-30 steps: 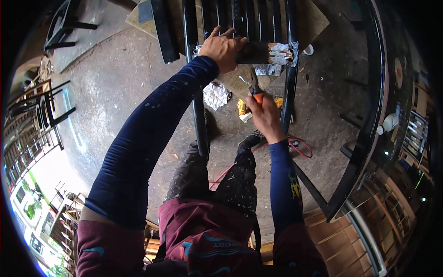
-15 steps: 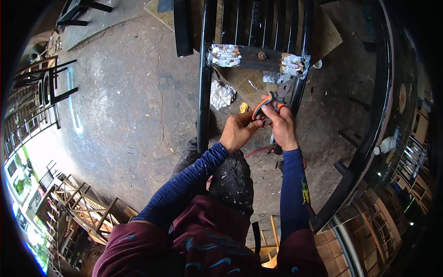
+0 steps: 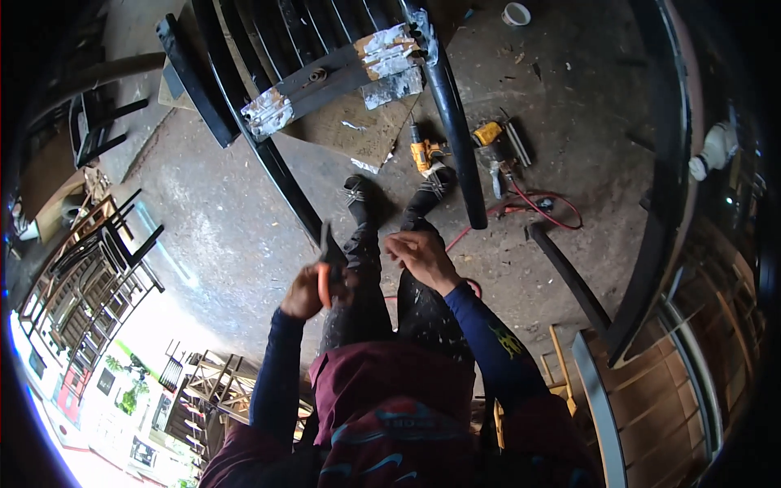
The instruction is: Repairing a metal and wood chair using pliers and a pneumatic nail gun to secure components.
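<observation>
Concrete floor (image 3: 203,220) lay under a black gate (image 3: 342,73); drill (image 3: 425,154) beside feet; left hand (image 3: 305,291) gripped orange pliers (image 3: 325,276), right hand (image 3: 416,256) half-curled, holding nothing visible.

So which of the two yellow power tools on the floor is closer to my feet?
The yellow drill, lying just beyond your right shoe and left of the black frame bar. The other yellow tool lies on the bar's far side, by the red cable.

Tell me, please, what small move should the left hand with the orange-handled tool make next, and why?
Probably carry the orange-handled tool forward to the black metal frame. The left hand grips it near the knees, well short of the frame, and the right hand looks empty.
</observation>
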`<state>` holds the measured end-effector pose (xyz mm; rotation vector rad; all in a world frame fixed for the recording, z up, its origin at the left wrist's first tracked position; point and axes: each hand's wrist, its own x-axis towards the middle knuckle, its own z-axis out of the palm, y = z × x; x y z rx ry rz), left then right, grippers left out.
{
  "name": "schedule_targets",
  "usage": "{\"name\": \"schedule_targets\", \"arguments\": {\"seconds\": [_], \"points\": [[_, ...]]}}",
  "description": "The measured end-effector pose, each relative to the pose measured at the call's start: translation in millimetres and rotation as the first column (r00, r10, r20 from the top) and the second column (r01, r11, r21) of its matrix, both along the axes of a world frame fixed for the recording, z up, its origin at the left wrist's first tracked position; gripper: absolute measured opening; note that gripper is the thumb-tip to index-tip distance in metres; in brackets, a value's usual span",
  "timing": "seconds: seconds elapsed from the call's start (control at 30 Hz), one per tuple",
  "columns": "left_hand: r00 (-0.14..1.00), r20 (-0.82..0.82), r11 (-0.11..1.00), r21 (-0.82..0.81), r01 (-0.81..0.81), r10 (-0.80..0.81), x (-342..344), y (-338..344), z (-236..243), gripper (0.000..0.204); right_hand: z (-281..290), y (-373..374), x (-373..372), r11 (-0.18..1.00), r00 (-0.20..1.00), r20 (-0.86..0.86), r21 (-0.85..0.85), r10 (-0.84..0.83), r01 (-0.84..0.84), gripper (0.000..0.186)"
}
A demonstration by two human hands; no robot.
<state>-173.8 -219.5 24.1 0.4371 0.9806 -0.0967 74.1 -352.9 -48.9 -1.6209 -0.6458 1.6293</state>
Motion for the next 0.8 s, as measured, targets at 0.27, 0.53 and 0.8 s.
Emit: {"name": "schedule_targets", "arguments": {"seconds": [0.27, 0.53, 0.8], "points": [[0.991, 0.132, 0.997, -0.075, -0.021, 0.03, -129.3, -34.0, -4.4, 0.055, -382.4, 30.4, -120.5, 0.947, 0.785, 0.586, -0.322, 0.202, -0.004, 0.034], [0.959, 0.284, 0.927, 0.362, -0.099, -0.009, -238.2, -4.3, -113.1, 0.044, -503.6, 60.2, -155.3, 0.995, 0.723, 0.684, 0.076, -0.097, 0.062, 0.048], [0.925, 0.11, 0.932, -0.038, -0.361, 0.363, -191.2, 70.3, -90.7, 0.054, -244.9, 25.0, -110.2, 0.71, 0.589, 0.457, 0.148, -0.666, 0.688, 0.051]]}}
